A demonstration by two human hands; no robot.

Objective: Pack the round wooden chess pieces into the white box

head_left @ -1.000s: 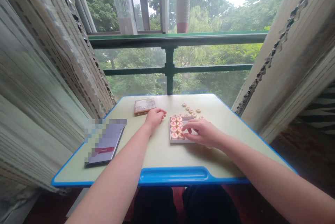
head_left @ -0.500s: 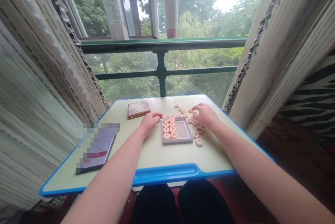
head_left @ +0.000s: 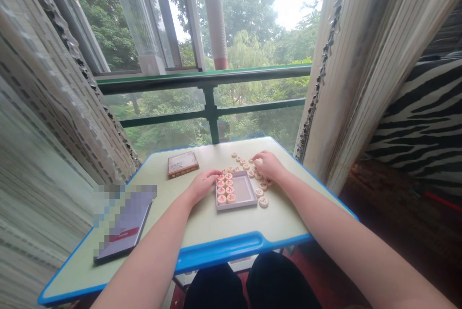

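Note:
A shallow lilac box lies on the table, with several xiangqi pieces marked in red standing in two columns on its left side. My left hand rests at the box's upper left corner, fingers stretched out and fingertips beside the top red pieces. Loose xiangqi pieces with dark marks are scattered behind and to the right of the box. Over them, my right hand reaches in from the right, thumb and index finger slightly apart. One loose piece is right by its fingertips.
The pale table has a blue rim and a moulded tray at the front. A flat decorated box is at the back left. A dark tablet-like slab, partly blurred out, lies at the left. Behind stand a green railing and curtains.
The camera view has turned slightly right and up, so everything sits further left and lower. Both hands stay near the same places, and the red pieces keep their arrangement in the box.

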